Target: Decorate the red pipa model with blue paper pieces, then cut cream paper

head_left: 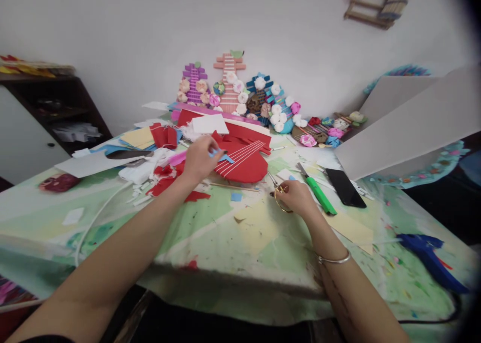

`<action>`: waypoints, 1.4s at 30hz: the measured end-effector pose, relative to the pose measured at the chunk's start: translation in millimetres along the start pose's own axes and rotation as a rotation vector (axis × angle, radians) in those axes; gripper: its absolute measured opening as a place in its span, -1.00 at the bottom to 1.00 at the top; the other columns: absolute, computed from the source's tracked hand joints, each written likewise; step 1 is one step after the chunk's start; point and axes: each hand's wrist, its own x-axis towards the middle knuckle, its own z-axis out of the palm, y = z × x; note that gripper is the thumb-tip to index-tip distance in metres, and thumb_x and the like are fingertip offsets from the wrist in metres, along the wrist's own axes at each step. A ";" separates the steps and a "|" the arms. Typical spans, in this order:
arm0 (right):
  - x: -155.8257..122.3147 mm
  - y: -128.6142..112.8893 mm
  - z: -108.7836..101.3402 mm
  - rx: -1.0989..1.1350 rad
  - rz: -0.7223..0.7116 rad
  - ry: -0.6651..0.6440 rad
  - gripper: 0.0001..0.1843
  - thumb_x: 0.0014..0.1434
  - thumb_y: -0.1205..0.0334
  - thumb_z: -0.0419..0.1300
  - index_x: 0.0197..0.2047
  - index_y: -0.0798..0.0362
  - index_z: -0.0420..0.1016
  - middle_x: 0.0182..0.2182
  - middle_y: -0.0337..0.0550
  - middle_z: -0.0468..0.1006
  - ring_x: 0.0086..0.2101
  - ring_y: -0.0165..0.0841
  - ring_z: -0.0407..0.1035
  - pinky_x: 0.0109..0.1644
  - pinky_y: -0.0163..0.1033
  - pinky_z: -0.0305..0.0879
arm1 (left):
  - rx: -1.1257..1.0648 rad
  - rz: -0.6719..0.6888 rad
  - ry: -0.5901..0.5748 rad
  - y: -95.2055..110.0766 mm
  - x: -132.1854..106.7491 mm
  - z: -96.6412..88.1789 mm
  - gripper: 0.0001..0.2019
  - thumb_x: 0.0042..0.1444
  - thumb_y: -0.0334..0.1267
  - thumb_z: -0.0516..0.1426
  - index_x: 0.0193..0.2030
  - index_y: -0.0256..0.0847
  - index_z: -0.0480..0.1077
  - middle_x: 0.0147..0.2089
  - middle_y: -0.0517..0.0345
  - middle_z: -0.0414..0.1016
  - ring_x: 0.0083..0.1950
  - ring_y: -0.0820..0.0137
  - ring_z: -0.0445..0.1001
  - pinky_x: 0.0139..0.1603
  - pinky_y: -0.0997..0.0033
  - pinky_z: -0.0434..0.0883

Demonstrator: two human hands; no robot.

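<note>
Between the fingers of my left hand [203, 157] is a small piece of blue paper [226, 158], held over a red guitar-shaped craft [248, 167] with white strings. My right hand [296, 195] is closed on gold-handled scissors [282, 199], whose blades point up and away, close to the red craft's right edge. On the table just below the craft lies a small blue paper square [236, 197]. Red and white scraps [165, 178] are heaped under and beside my left wrist.
A green utility knife [319, 194] and a black phone [344, 188] lie right of my right hand. At the far right is a blue glue gun [430, 260]. Several decorated paper guitars [229, 90] lean on the wall. A large white board [406, 122] stands at right.
</note>
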 end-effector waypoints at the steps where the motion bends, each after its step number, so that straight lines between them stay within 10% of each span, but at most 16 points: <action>1: 0.5 0.7 0.1 0.001 0.009 0.015 -0.73 0.03 0.12 0.15 -0.35 0.11 0.58 -0.42 0.01 0.59 -0.41 -0.27 0.39 -0.45 -0.30 0.00 | -0.051 0.084 -0.227 7.0 -4.0 -0.9 -0.81 0.07 -0.15 0.17 -0.36 -0.25 0.42 -0.36 0.10 0.47 -0.32 0.34 0.44 -0.27 0.40 0.32; 3: 1.2 1.7 0.1 0.008 0.024 0.038 -0.75 0.02 0.13 0.16 -0.34 0.11 0.57 -0.42 0.00 0.59 -0.40 -0.26 0.40 -0.45 -0.30 -0.01 | -0.094 0.242 -0.674 18.6 -12.6 0.2 -0.79 0.09 -0.14 0.15 -0.43 -0.24 0.45 -0.53 0.19 0.44 -0.46 0.42 0.39 -0.37 0.47 0.26; 5: 1.7 2.0 0.0 0.031 0.024 0.056 -0.75 0.03 0.12 0.17 -0.35 0.11 0.56 -0.42 -0.01 0.58 -0.40 -0.27 0.40 -0.45 -0.30 0.00 | -0.010 0.366 -0.865 24.9 -20.7 4.5 -0.85 0.04 -0.19 0.19 -0.39 -0.24 0.48 -0.49 0.17 0.48 -0.45 0.42 0.40 -0.39 0.48 0.22; 11: 0.8 -0.8 -1.6 0.146 -0.026 0.093 -0.76 0.09 0.08 0.18 -0.32 0.10 0.50 -0.41 -0.10 0.56 -0.47 -0.36 0.39 -0.43 -0.32 0.02 | 0.244 0.384 -0.874 23.6 -32.6 18.2 -0.80 0.01 -0.29 0.16 -0.20 -0.28 0.45 -0.18 -0.04 0.53 -0.21 0.27 0.44 -0.35 0.44 0.19; 20: 0.8 -1.7 3.7 0.372 -0.102 0.145 -0.76 0.06 0.05 0.20 -0.39 0.07 0.42 -0.55 -0.21 0.46 -0.53 -0.39 0.34 -0.46 -0.34 0.05 | 0.112 0.260 -0.911 25.9 -31.5 16.3 -0.93 -0.06 -0.33 0.19 -0.40 -0.26 0.41 -0.46 0.17 0.46 -0.42 0.42 0.40 -0.47 0.51 0.18; 29: -18.0 -27.1 6.0 0.969 -0.373 -0.048 -0.48 0.06 -0.28 0.09 -0.37 0.08 0.33 -0.62 -0.34 0.25 -0.60 -0.49 0.14 -0.53 -0.37 0.07 | -0.806 -0.075 -0.855 31.7 -27.5 -3.7 -0.73 0.05 -0.09 0.19 -0.37 -0.32 0.42 -0.42 0.07 0.52 -0.59 0.51 0.42 -0.61 0.55 0.25; 42: -21.1 -31.5 20.6 1.040 -0.389 -0.272 -0.49 0.05 -0.28 0.14 -0.35 0.07 0.34 -0.65 -0.39 0.22 -0.72 -0.54 0.13 -0.65 -0.41 0.05 | -1.023 -0.202 -0.877 36.7 -35.2 3.5 -0.75 -0.01 -0.12 0.23 -0.42 -0.31 0.39 -0.60 0.22 0.39 -0.67 0.58 0.31 -0.66 0.59 0.18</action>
